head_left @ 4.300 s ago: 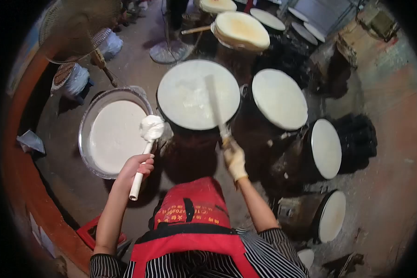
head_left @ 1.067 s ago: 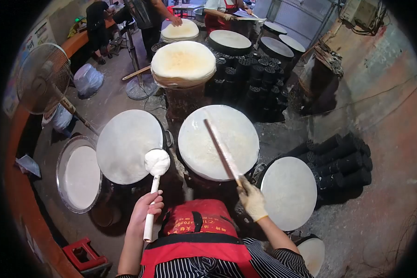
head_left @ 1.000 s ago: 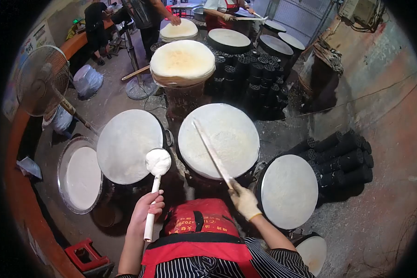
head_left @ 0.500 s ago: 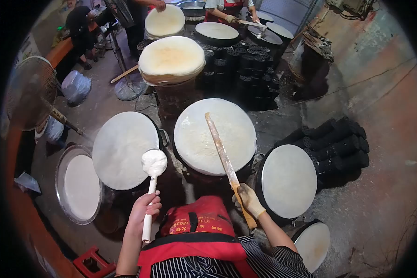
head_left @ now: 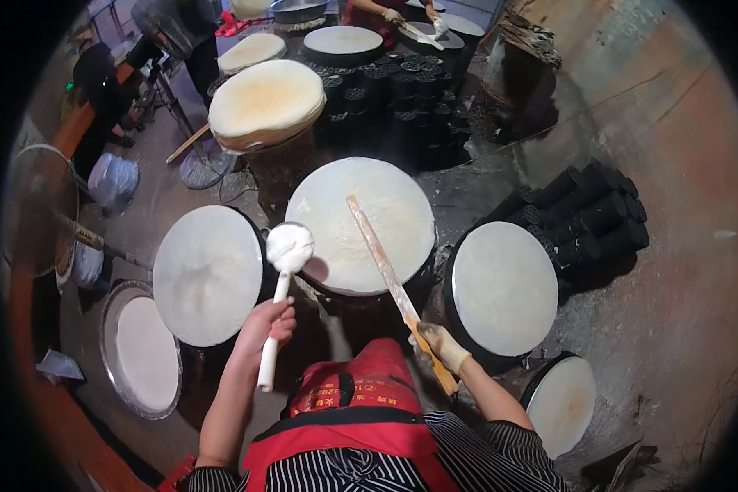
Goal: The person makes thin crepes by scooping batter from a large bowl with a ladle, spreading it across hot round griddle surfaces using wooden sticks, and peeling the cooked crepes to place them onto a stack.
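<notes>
My left hand point(head_left: 271, 321), bare, is closed around the white handle of a ladle point(head_left: 289, 248) heaped with white batter, held over the left edge of the middle round griddle point(head_left: 320, 197). In a pale glove, my right hand point(head_left: 441, 346) grips the wooden end of a long flat scraper point(head_left: 381, 262). The scraper's batter-smeared blade slants over the white layer on the middle griddle. To the left is another white-covered griddle point(head_left: 207, 275), with a metal basin point(head_left: 149, 348) of white batter below it. A third covered griddle point(head_left: 504, 289) stands at the right.
Stacked flatbreads point(head_left: 266, 102) stand beyond the middle griddle. Black ridged cylinders point(head_left: 590, 213) lie at the right, and more point(head_left: 394, 115) stand behind. A smaller griddle point(head_left: 562, 406) is at lower right. A fan point(head_left: 41, 205) stands left. A co-worker's gloved hand point(head_left: 392, 15) holds a scraper at the back.
The view has turned right and shifted. The ladle in my left hand has moved from beside the left griddle to the middle griddle's edge. My right hand still holds the scraper over the middle griddle.
</notes>
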The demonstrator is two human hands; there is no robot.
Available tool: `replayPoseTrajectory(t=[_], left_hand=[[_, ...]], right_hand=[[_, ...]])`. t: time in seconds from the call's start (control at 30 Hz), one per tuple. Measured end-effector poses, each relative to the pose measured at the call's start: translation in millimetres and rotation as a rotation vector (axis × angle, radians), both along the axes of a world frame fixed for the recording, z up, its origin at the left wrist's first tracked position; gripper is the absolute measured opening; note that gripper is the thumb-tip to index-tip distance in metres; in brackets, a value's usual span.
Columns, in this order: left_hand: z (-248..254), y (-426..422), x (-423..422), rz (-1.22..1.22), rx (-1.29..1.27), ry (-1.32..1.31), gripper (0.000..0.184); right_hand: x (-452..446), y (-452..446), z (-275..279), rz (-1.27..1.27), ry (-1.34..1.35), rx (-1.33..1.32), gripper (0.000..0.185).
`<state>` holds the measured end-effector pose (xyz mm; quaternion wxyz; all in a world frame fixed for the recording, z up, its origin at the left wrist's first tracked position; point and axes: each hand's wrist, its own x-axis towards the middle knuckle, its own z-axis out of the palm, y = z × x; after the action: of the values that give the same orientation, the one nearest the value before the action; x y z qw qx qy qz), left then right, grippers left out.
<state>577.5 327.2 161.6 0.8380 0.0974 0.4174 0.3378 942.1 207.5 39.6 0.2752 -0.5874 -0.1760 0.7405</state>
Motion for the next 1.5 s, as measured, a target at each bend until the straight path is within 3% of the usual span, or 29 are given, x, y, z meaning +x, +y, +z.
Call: replayPoseTrajectory(t=[0.1,0.17,0.2,0.3,0.33,0.4,0.43,0.5,0.53,0.6,0.63,0.73,0.9,0.97,1.03,1.07,1.1,1.13,1.2,1.23,1.27,1.33,1.37,1.47,1.5], left_hand=[[-14.1,40.0,35.2,-0.045,-0.036,-0.06,0.013],[-28.4,67.7,57.4,-0.094,-0.076,-0.102,0.016],[-34.9,81.0,68.4,-0.128,-0.099,-0.118,0.017],[-48.5,109.9,108.8,-0.095,-0.102,-0.052,0.015],[-55.5,118.4,118.9,-0.083,-0.144,-0.069,0.012],[-83.1,135.2,135.5,-0.065,-0.154,-0.04,0.011],[-90.2,138.2,140.7,-0.046,-0.162,-0.018,0.011],[-86.8,132.0,150.5,-0.022,-0.129,0.063,0.01],[-85.0,128.0,153.9,0.002,-0.098,0.142,0.01],[-90.0,121.0,153.2,0.042,-0.087,0.1,0.007],[-89.9,118.6,153.2,0.05,-0.078,0.107,0.006],[-92.5,110.3,152.2,0.087,-0.077,0.125,0.006],[-104.8,107.8,132.8,0.144,-0.217,-0.077,0.006],[-100.9,105.5,100.3,0.064,-0.279,-0.404,0.006],[-46.9,73.2,64.5,0.005,-0.225,-0.433,0.01],[-11.8,48.1,56.4,0.082,-0.271,-0.575,0.011],[10.9,30.5,56.9,0.092,-0.117,-0.433,0.012],[19.9,15.0,57.2,0.108,0.027,-0.291,0.014],[23.7,22.1,46.4,0.116,-0.151,-0.415,0.021],[31.4,24.5,44.6,0.197,-0.313,-0.472,0.021],[27.6,24.6,41.0,0.203,-0.301,-0.477,0.021],[10.9,13.2,31.1,0.145,-0.231,-0.413,0.021],[13.1,4.3,27.8,0.162,-0.21,-0.422,0.02],[20.4,-20.3,20.3,0.255,-0.25,-0.458,0.02],[15.7,-26.4,14.6,0.262,-0.251,-0.484,0.022]], right_hand=[[19.4,-32.0,-21.3,-0.092,0.099,-0.047,0.035],[18.6,-39.7,-30.7,-0.304,-0.189,0.207,0.033],[15.5,-35.1,1.6,-0.209,-0.39,0.206,0.03],[39.1,-13.6,-47.4,-0.368,-0.149,0.131,0.039],[40.7,-7.9,-79.6,-0.217,-0.451,0.545,0.047],[35.0,27.7,-91.7,-0.457,-0.059,0.636,0.047],[34.4,40.8,-102.1,-0.458,-0.055,0.635,0.047],[33.1,66.2,-110.1,-0.149,-0.694,0.737,0.049],[33.0,72.8,-105.0,-0.148,-0.69,0.739,0.049],[24.0,74.6,-50.0,0.042,-0.996,0.859,0.051],[22.5,75.1,-37.8,0.194,-1.125,0.795,0.054],[10.1,66.2,-29.2,0.344,-1.187,0.788,0.056],[-3.2,56.4,-19.2,0.476,-1.02,0.662,0.053],[-1.6,56.8,-30.7,0.204,-0.749,0.929,0.051],[8.8,55.0,5.9,0.138,-0.753,1.008,0.049],[12.1,53.6,18.5,0.068,-0.75,1.069,0.047],[12.6,59.6,14.3,-0.111,-0.873,1.227,0.046],[14.3,61.0,24.9,-0.219,-0.669,1.044,0.045],[26.0,69.3,19.0,-0.152,-0.861,0.985,0.046],[34.4,64.7,5.4,0.098,-1.154,0.823,0.051],[37.4,59.7,-1.5,0.101,-1.155,0.837,0.051],[38.2,38.2,-16.6,0.556,-1.323,0.862,0.055],[39.1,30.4,-20.2,0.584,-1.403,0.974,0.056],[51.8,46.6,-16.2,0.624,-1.543,0.927,0.052],[52.9,57.1,-17.7,0.519,-1.603,1.0,0.05]])
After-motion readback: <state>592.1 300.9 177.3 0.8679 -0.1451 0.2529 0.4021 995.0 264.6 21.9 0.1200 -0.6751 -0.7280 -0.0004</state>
